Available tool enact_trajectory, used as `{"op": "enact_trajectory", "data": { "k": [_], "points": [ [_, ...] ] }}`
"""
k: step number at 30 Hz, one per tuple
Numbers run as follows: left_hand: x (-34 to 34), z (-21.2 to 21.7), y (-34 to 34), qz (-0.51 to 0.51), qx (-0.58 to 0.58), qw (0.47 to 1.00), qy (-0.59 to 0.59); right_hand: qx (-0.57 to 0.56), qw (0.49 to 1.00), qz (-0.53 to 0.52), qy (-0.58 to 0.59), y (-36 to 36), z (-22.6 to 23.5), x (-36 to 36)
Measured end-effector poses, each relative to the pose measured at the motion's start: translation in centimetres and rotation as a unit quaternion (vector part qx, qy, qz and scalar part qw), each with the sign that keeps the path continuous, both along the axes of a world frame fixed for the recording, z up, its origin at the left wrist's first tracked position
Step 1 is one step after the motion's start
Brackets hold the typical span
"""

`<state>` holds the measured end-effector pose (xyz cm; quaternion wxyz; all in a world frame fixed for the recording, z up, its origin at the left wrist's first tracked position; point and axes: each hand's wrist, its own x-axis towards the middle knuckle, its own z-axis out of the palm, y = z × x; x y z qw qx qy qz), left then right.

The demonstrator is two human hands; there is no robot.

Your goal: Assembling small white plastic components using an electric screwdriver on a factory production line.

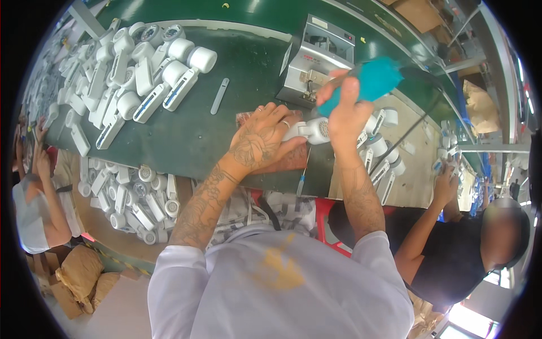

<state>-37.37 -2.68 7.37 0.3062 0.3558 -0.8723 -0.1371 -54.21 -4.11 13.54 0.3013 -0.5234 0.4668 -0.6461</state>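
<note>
My left hand [261, 135] lies over a white handheld fan [317, 131], its fingers closed around the handle. The fan rests on its side on a reddish-brown mat [282, 161], its round head pointing right; much of the handle is hidden under my palm. Above the fan's head, my right hand [347, 110] grips a teal electric screwdriver [375, 82], blurred by motion and trailing a dark cord. The screwdriver's tip cannot be made out. Just behind it stands a grey screw feeder [316, 56], close to my right fingers.
Many white fans [135, 73] crowd the green table's left side, near a loose grey strip [219, 96]. More fill a box [135, 195] below. Further fans [384, 147] lie on a board to the right. A thin blue-handled tool [301, 183] sits by the front edge. Co-workers sit on both sides.
</note>
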Motion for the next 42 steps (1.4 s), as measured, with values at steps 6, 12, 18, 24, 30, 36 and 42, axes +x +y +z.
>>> {"op": "enact_trajectory", "data": {
  "k": [6, 12, 18, 24, 30, 36, 42],
  "points": [
    [0.2, 0.2, 0.1, -0.006, 0.013, 0.999, 0.031, -0.076, 0.996, -0.034, 0.020, -4.2, 0.2, -0.6],
    [-0.1, 0.4, 0.0, -0.028, 0.036, 0.998, 0.044, -0.083, 0.996, -0.003, 0.026, -4.4, -0.5, -0.6],
    [0.2, 0.1, 0.1, -0.006, 0.032, 0.998, 0.049, 0.012, 1.000, 0.012, -0.023, 0.3, 0.8, 0.4],
    [-0.2, 0.4, 0.1, -0.013, 0.019, 0.998, 0.054, -0.016, 0.994, 0.042, -0.097, 3.2, -0.2, -0.1],
    [-0.2, 0.1, 0.4, -0.011, 0.032, 0.998, 0.053, 0.008, 0.997, 0.064, -0.031, 3.7, -1.2, -0.5],
    [-0.4, 0.1, 0.3, -0.013, 0.020, 0.999, 0.035, -0.019, 0.996, 0.071, -0.049, 3.4, -2.5, -0.5],
    [0.8, 0.4, 0.0, -0.012, 0.023, 1.000, 0.013, 0.017, 0.996, 0.044, -0.075, 2.8, -2.6, 0.8]
  ]
}}
